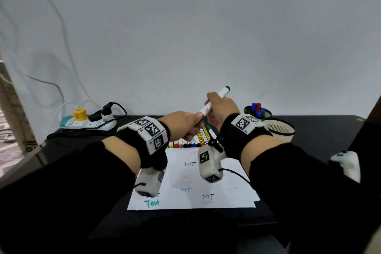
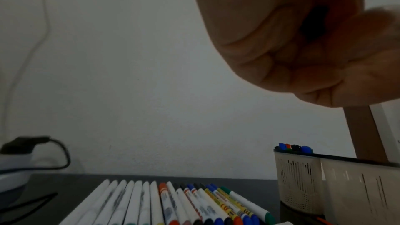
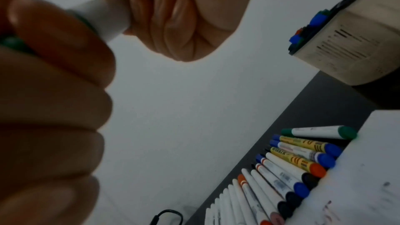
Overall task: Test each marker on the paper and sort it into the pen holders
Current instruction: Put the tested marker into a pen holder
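Tilted green-ended white marker (image 1: 215, 101), perhaps capped

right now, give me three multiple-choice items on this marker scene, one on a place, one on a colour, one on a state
1. Where does the row of loose markers lie?
A. at the far edge of the white paper sheet
B. inside the beige slotted pen holder
C. on the power strip

2. What colour is the end of the white-barrelled marker held in the air?
A. red
B. green
C. yellow

3. How is that marker held?
A. lying untouched
B. by one hand
C. by both hands

A: the row lines the sheet's far edge.
B: its raised end is green.
C: the right hand grips the barrel, the left hand the lower end.
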Demonstrator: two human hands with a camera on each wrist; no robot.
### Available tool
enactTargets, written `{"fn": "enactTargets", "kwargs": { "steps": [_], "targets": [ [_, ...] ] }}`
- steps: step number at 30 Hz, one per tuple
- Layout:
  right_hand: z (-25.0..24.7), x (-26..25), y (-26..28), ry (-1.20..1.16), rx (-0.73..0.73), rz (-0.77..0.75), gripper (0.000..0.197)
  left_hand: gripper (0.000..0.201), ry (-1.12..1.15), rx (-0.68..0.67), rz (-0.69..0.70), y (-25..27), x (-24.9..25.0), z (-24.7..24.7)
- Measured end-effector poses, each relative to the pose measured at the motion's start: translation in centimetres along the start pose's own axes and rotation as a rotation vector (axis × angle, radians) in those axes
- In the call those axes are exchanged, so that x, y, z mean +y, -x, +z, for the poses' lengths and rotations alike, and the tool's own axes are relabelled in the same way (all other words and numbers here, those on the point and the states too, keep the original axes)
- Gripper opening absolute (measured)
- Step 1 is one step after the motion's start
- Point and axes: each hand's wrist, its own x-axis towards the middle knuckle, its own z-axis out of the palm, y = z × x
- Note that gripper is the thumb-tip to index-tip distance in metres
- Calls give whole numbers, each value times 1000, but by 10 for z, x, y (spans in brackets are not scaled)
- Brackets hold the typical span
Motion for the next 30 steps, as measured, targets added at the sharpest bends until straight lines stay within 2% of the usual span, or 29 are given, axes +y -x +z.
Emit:
{"fn": "enactTargets", "kwargs": {
  "steps": [2, 6, 8, 11, 13, 15, 18, 21, 24, 30],
  "targets": [
    [5, 0, 5, 4, -25, 18, 34, 39, -24, 15, -13, 6, -2, -2],
    [19, 6, 13, 225, 7, 64, 41, 39, -279, 93, -59, 12, -2, -4],
    [25, 10, 14, 303, 34, 72, 36, 39, -349, 69, -61, 14, 0, -4],
    [33, 13, 15, 359, 47, 114, 28, 39, -587, 75, -78, 18, -1, -3],
    [37, 11, 16, 394, 44, 138, 28, 42, -758, 116, -83, 24, -1, -4],
    [41, 7, 17, 438, 48, 144, 29, 37, -875, 172, -71, 30, -2, -5],
    [47, 6, 19, 444, 27, 137, 28, 33, -896, 197, -46, 35, 0, -8],
    [51, 9, 18, 346, -56, 102, 27, 39, -724, 81, -91, 32, -6, -17],
    [56, 12, 17, 284, -91, 65, 24, 42, -552, 69, -88, 34, -11, -22],
    [69, 4, 15, 425, -2, 131, 28, 47, -769, 134, -116, 34, -10, -28]
  ]
}}
